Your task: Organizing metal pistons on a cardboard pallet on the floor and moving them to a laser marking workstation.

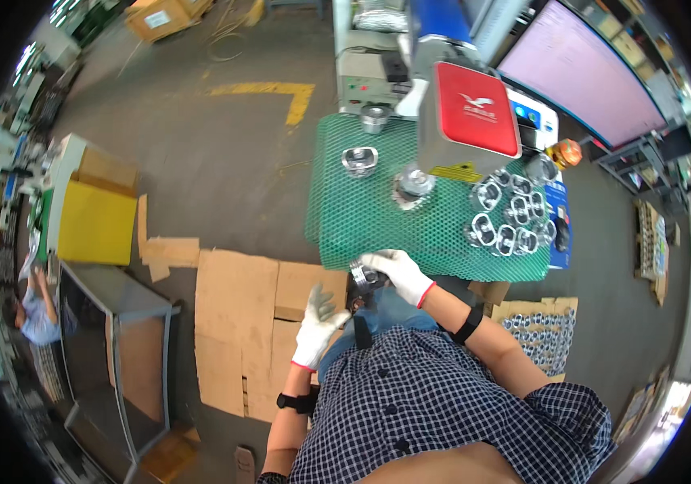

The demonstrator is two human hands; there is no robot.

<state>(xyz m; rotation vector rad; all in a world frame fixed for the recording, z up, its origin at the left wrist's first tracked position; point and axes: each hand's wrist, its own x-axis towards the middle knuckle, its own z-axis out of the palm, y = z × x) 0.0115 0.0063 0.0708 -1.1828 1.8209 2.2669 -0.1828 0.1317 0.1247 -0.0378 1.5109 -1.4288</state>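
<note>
My right hand [395,271], in a white glove, grips a metal engine piston [366,277] just off the near edge of the green mesh mat. My left hand [319,327], gloved as well, is a little lower and to the left, its fingers apart and nothing in it. On the mat, one piston [416,182] stands on a round toothed base by the red-fronted machine head [477,109]. Another piston [359,160] sits to its left, and one more [374,118] is at the back. Several pistons [505,211] cluster on the right side.
The green mat [345,218] covers the work table. A monitor [584,73] and a control box [366,84] stand behind. Cardboard [236,323] lies on the floor to the left, near a metal frame cart [115,290]. Several small metal parts [541,335] lie on cardboard at right.
</note>
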